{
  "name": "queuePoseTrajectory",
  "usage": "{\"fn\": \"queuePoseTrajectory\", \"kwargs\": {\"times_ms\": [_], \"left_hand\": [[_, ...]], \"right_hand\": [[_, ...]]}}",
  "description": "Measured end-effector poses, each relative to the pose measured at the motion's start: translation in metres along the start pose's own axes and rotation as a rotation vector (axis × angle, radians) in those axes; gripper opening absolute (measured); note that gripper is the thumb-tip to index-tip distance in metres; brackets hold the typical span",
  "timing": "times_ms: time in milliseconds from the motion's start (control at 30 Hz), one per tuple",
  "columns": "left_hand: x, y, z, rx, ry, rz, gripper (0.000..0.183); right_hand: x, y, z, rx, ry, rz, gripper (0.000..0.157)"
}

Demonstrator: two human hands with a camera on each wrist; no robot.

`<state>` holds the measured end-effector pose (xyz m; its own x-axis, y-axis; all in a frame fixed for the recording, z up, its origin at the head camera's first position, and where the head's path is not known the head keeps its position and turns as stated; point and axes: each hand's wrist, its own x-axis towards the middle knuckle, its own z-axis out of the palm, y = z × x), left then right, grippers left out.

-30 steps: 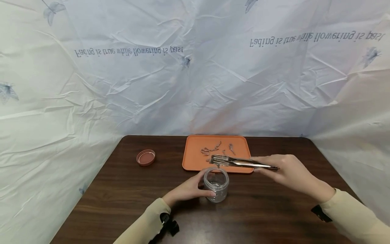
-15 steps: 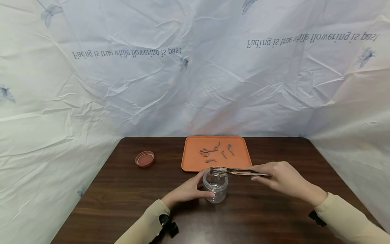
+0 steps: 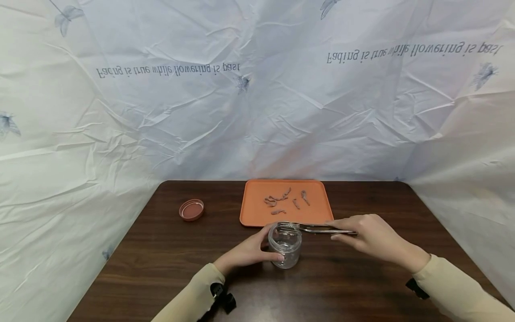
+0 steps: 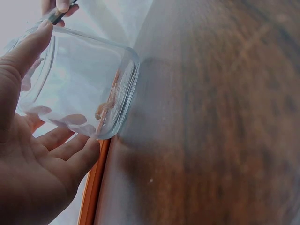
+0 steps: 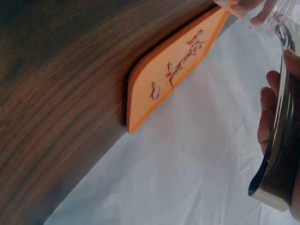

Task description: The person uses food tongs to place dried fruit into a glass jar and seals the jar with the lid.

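Observation:
My left hand (image 3: pixel 246 249) grips a clear jar (image 3: pixel 291 257) standing on the table, its mouth uncovered. In the left wrist view the thumb and fingers wrap round the jar wall (image 4: pixel 84 75). Metal tongs (image 3: pixel 319 229) are held in my right hand (image 3: pixel 374 238), lying nearly level with their tips over the jar's mouth. Whether anything sits between those tips is too small to tell. Behind the jar, several thin greyish-pink, shrivelled strips (image 3: pixel 278 212) lie scattered on an orange tray (image 3: pixel 319 212). The right wrist view shows the tongs (image 5: pixel 280 136) gripped along their arms.
A round reddish-brown lid (image 3: pixel 192 210) rests on the dark wooden table (image 3: pixel 217 241), left of the tray. White printed sheeting (image 3: pixel 201 125) hangs behind the table and along both sides.
The tongs and right hand came from over the tray's front down and nearer to the jar's mouth, then moved only slightly. The left hand keeps holding the jar in place.

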<state>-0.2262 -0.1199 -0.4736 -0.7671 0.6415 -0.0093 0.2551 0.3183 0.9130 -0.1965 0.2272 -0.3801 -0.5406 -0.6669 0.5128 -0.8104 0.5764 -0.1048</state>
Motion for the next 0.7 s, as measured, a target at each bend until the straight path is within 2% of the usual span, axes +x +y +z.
{"fn": "queuePoseTrajectory", "kwargs": {"times_ms": [467, 700], "left_hand": [[-0.003, 0.0, -0.001, -0.02, -0.007, -0.019, 0.091], [-0.003, -0.001, -0.002, 0.002, -0.016, -0.003, 0.089]], "right_hand": [[0.009, -0.003, -0.002, -0.026, -0.024, 0.054, 0.042], [0.018, 0.005, -0.007, -0.033, -0.017, 0.163, 0.058]]}}
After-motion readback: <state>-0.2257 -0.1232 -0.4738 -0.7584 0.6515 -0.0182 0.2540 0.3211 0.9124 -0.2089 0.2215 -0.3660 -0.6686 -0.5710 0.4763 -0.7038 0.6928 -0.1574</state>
